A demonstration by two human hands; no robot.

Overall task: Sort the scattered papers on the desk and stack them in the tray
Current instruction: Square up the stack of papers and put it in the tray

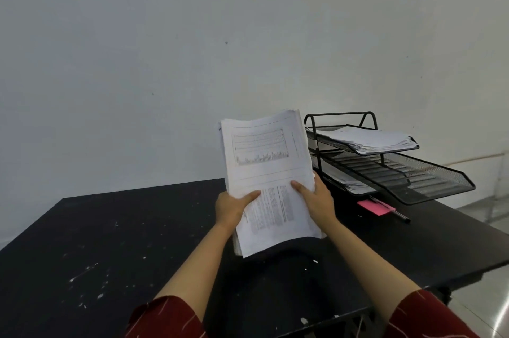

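Both the left hand (pixel 230 207) and right hand (pixel 316 200) grip a thick stack of printed papers (pixel 267 161), thumbs on top, raised above the black desk (pixel 110 241) beside the three-tier mesh tray (pixel 440 183).

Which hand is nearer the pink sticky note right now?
Right. The right hand grips the paper stack's edge just left of the pink sticky note; the left hand holds the far edge.

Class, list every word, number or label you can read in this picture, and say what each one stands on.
None can be read.
Paper stack held in both hands: printed chart and text blocks, too blurred to read.
Papers in the tray's top tier: no legible print.
Pink note: no writing visible.
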